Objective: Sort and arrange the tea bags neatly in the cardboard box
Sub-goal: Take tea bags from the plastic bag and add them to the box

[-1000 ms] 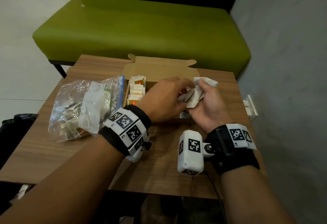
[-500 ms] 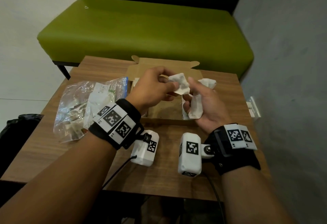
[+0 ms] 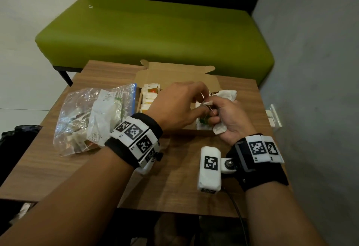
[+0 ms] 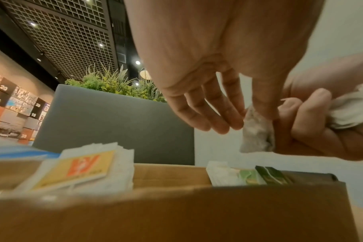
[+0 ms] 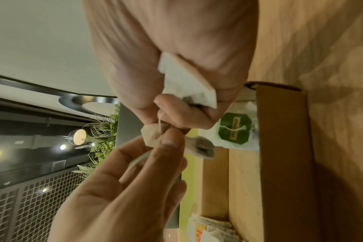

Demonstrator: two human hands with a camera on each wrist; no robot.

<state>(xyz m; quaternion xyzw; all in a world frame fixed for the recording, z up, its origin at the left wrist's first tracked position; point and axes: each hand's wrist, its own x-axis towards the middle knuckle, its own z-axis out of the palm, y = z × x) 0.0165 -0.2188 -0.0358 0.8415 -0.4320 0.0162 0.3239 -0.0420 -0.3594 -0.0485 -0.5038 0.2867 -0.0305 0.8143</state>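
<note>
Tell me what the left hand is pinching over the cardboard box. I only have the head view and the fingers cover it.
Observer: In the left wrist view, the left hand pinches one bare greyish tea bag, right against the right hand.
Operator: Is the right hand holding anything else?
Observer: Yes, crumpled white tea bags are tucked in its palm. The right wrist view shows them clearly.
Operator: Box sorted yet?
Observer: Partly. In the cardboard box, an orange-tagged stack stands at one end and green-tagged bags at the other, with a gap between them.
</note>
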